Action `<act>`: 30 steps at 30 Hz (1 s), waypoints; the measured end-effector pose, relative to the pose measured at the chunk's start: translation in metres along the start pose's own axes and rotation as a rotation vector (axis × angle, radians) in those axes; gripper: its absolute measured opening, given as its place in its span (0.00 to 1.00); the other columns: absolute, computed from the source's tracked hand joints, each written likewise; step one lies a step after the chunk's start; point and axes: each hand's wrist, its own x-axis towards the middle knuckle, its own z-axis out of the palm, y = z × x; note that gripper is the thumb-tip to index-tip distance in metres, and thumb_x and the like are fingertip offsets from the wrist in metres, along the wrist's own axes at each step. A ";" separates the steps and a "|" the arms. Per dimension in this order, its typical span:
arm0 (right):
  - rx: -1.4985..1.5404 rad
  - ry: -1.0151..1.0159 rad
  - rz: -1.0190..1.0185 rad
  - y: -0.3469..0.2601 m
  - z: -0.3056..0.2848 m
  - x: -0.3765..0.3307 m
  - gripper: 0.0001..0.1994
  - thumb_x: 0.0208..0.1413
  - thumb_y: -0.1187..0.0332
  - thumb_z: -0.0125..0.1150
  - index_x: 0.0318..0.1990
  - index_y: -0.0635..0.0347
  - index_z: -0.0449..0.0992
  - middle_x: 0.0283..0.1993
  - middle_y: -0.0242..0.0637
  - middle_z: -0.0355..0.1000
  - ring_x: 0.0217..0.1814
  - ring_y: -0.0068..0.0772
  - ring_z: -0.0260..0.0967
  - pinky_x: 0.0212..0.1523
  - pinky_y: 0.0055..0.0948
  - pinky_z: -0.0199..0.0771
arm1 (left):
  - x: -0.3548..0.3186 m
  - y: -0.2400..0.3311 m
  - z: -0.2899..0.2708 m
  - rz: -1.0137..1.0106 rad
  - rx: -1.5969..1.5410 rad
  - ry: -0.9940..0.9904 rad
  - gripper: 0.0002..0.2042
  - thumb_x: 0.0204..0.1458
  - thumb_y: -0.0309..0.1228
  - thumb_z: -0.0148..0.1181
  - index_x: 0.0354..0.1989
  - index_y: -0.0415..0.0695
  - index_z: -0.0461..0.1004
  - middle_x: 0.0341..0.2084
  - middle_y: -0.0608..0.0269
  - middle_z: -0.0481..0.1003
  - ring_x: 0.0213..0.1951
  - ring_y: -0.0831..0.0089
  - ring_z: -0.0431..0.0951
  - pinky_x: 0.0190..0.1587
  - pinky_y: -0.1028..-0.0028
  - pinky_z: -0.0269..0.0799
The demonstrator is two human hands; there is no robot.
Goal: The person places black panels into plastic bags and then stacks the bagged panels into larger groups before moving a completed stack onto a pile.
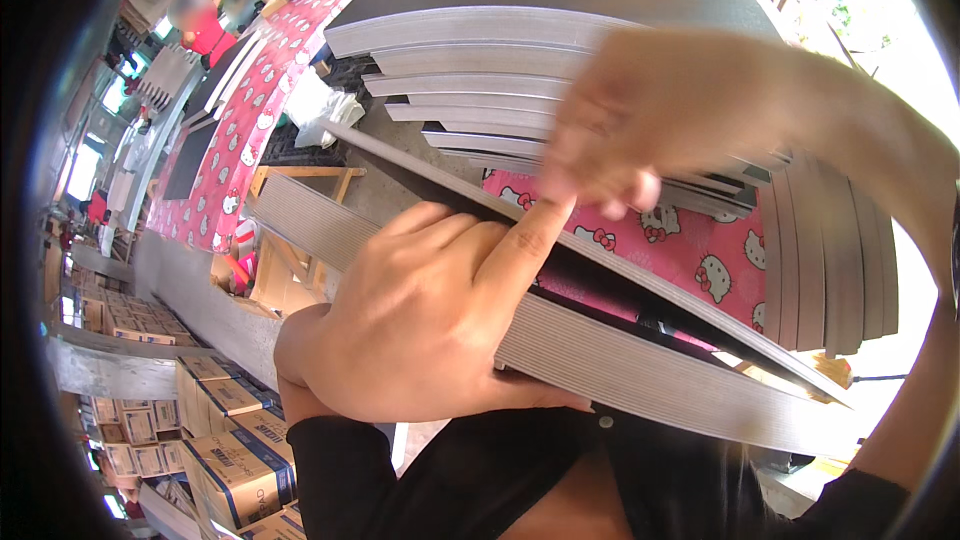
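Head view, from the left: stacked cardboard boxes with blue bands [235, 470] sit low at the edge. Left hand [430, 315] clasps a thick bundle of grey flat sheets [640, 365] held against the body, forefinger raised to the lifted top sheet. Right hand [640, 120] (blurred) pinches that sheet's edge. Behind, taller piles of grey sheets [480, 50] rest on pink cartoon-print cloth [690, 255]

right hand [640, 125]: blurred, its fingertips indistinct
stack of grey sheets [640, 360]: near edge hidden under the left hand [420, 320]
distant person [200, 25]: too small to make out
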 end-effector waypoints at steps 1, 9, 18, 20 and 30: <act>0.047 0.009 0.047 0.010 0.002 -0.018 0.12 0.46 0.64 0.63 0.34 0.64 0.77 0.26 0.37 0.73 0.28 0.22 0.71 0.29 0.20 0.71 | 0.000 -0.001 -0.001 0.009 -0.024 -0.012 0.47 0.25 0.53 0.69 0.54 0.33 0.62 0.18 0.62 0.69 0.21 0.66 0.70 0.30 0.69 0.63; 0.312 0.134 0.003 0.043 0.031 -0.072 0.10 0.40 0.73 0.68 0.33 0.64 0.78 0.29 0.36 0.75 0.30 0.20 0.71 0.33 0.18 0.69 | 0.004 -0.001 0.000 -0.007 -0.018 0.015 0.47 0.24 0.51 0.70 0.54 0.35 0.62 0.17 0.63 0.67 0.21 0.68 0.67 0.30 0.70 0.63; 0.303 0.146 -0.060 0.045 0.033 -0.072 0.04 0.43 0.76 0.63 0.28 0.67 0.76 0.26 0.35 0.73 0.29 0.19 0.69 0.31 0.19 0.68 | 0.005 -0.002 0.000 0.006 -0.001 -0.006 0.42 0.30 0.56 0.65 0.48 0.32 0.63 0.20 0.60 0.68 0.23 0.65 0.70 0.35 0.70 0.64; 0.365 0.139 -0.078 0.052 0.036 -0.068 0.05 0.40 0.76 0.66 0.27 0.66 0.77 0.25 0.33 0.72 0.28 0.16 0.67 0.28 0.17 0.64 | 0.006 -0.003 -0.001 0.004 -0.005 -0.015 0.41 0.30 0.56 0.65 0.47 0.32 0.63 0.20 0.60 0.69 0.24 0.65 0.70 0.35 0.70 0.64; 0.331 0.190 -0.087 0.053 0.035 -0.072 0.05 0.39 0.77 0.66 0.26 0.66 0.76 0.25 0.33 0.71 0.29 0.18 0.67 0.29 0.18 0.64 | 0.013 -0.005 0.001 0.035 0.015 0.011 0.40 0.31 0.56 0.64 0.45 0.32 0.64 0.21 0.61 0.70 0.24 0.66 0.71 0.36 0.69 0.64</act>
